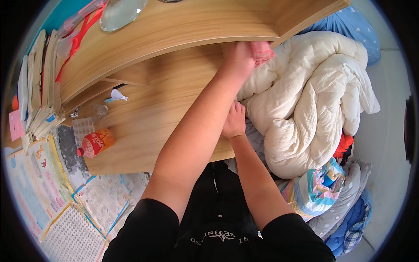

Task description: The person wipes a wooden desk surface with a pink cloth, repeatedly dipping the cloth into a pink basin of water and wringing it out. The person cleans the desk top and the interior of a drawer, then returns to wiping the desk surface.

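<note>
My left hand [240, 55] is shut on a pink cloth [262, 54], which sticks out at the side of the hand. That arm crosses over the desk, and the hand's far part is hidden beneath the front edge of a raised wooden shelf [183, 28]. Nearer my body, my right hand [235, 120] lies flat on the right edge of the wooden desk [140, 131], its fingers somewhat spread. It holds nothing that I can see. A bunched cream quilt [301, 98] is just right of both hands.
On the desk's left lie an orange drink bottle [96, 143], a clear plastic tray [82, 129] and a small white-and-blue item [118, 95]. Stacked books [42, 88], a red ribbon [77, 41] and a glass-like disc [121, 14] are farther back. Folded bedding [314, 193] sits at right.
</note>
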Demonstrator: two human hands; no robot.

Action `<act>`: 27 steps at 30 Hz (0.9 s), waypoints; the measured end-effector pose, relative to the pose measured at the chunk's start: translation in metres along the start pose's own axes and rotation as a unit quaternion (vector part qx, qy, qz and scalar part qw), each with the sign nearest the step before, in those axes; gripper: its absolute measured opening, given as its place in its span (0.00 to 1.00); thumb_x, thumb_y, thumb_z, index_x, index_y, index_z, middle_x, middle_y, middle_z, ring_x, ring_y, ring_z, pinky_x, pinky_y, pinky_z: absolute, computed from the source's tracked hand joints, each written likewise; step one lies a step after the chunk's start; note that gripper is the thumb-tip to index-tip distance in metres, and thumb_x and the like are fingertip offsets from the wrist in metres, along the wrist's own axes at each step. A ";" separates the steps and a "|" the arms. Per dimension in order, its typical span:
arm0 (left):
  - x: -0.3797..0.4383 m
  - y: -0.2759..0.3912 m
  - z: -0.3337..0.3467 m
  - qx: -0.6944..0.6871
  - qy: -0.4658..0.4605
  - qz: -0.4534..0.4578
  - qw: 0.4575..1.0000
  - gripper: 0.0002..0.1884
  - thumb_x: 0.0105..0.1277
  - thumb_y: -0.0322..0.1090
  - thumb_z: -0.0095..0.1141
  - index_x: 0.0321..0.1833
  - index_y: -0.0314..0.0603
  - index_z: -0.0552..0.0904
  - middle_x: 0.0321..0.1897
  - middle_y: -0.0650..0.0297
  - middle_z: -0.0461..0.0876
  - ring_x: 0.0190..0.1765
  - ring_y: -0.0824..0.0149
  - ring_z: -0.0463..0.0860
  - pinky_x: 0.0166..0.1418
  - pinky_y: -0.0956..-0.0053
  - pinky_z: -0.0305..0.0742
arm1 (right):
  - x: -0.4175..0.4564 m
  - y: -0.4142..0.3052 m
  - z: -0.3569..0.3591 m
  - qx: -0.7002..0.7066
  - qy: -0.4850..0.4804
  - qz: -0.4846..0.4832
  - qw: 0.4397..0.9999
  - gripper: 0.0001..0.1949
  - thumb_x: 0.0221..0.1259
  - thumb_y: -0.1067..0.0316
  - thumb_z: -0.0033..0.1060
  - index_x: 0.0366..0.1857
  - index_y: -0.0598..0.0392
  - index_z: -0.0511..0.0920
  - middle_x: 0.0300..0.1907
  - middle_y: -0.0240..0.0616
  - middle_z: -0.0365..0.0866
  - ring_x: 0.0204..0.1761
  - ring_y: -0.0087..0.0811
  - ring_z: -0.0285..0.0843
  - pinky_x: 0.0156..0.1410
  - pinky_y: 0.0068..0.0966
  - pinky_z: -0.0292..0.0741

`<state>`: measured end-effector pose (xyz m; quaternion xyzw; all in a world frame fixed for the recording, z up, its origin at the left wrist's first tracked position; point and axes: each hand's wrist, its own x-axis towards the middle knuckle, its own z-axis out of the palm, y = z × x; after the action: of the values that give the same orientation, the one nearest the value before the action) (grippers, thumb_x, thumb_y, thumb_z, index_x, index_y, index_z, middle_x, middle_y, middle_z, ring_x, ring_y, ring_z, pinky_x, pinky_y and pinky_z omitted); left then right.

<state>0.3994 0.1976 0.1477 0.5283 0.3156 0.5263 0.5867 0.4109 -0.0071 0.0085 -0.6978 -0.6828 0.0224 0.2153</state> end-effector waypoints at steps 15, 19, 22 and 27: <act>0.005 -0.055 -0.021 0.109 -0.056 0.008 0.992 0.10 0.80 0.39 0.65 0.50 0.39 0.89 0.51 0.52 0.91 0.46 0.58 0.90 0.51 0.60 0.85 | 0.005 -0.003 0.001 0.001 0.000 0.001 1.000 0.14 0.68 0.60 0.69 0.54 0.51 0.84 0.68 0.35 0.83 0.70 0.41 0.80 0.74 0.46 0.73; -0.004 -0.136 -0.039 -0.064 0.061 0.002 0.996 0.22 0.91 0.52 0.53 0.70 0.41 0.79 0.54 0.57 0.87 0.39 0.60 0.87 0.35 0.63 0.82 | 0.012 -0.014 0.005 0.026 0.001 -0.002 1.000 0.15 0.67 0.60 0.69 0.54 0.51 0.84 0.69 0.35 0.83 0.70 0.42 0.80 0.74 0.46 0.73; -0.025 -0.134 -0.039 -0.156 0.086 -0.146 0.973 0.29 0.95 0.62 0.41 0.81 0.45 0.72 0.52 0.59 0.85 0.31 0.60 0.84 0.27 0.64 0.79 | 0.008 -0.007 0.003 0.014 -0.002 0.001 1.000 0.15 0.67 0.60 0.69 0.53 0.51 0.84 0.69 0.36 0.83 0.70 0.42 0.80 0.74 0.46 0.73; -0.018 -0.078 -0.024 -0.147 0.081 -0.136 0.976 0.23 0.96 0.53 0.45 0.70 0.36 0.76 0.48 0.58 0.86 0.31 0.62 0.83 0.34 0.64 0.82 | 0.001 -0.009 0.003 0.014 -0.003 -0.002 1.000 0.15 0.67 0.61 0.69 0.53 0.52 0.84 0.68 0.37 0.83 0.69 0.43 0.80 0.74 0.46 0.73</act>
<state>0.3945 0.1967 0.0647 0.3441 0.3505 0.5231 0.6965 0.4018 -0.0059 0.0087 -0.6935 -0.6842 0.0337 0.2230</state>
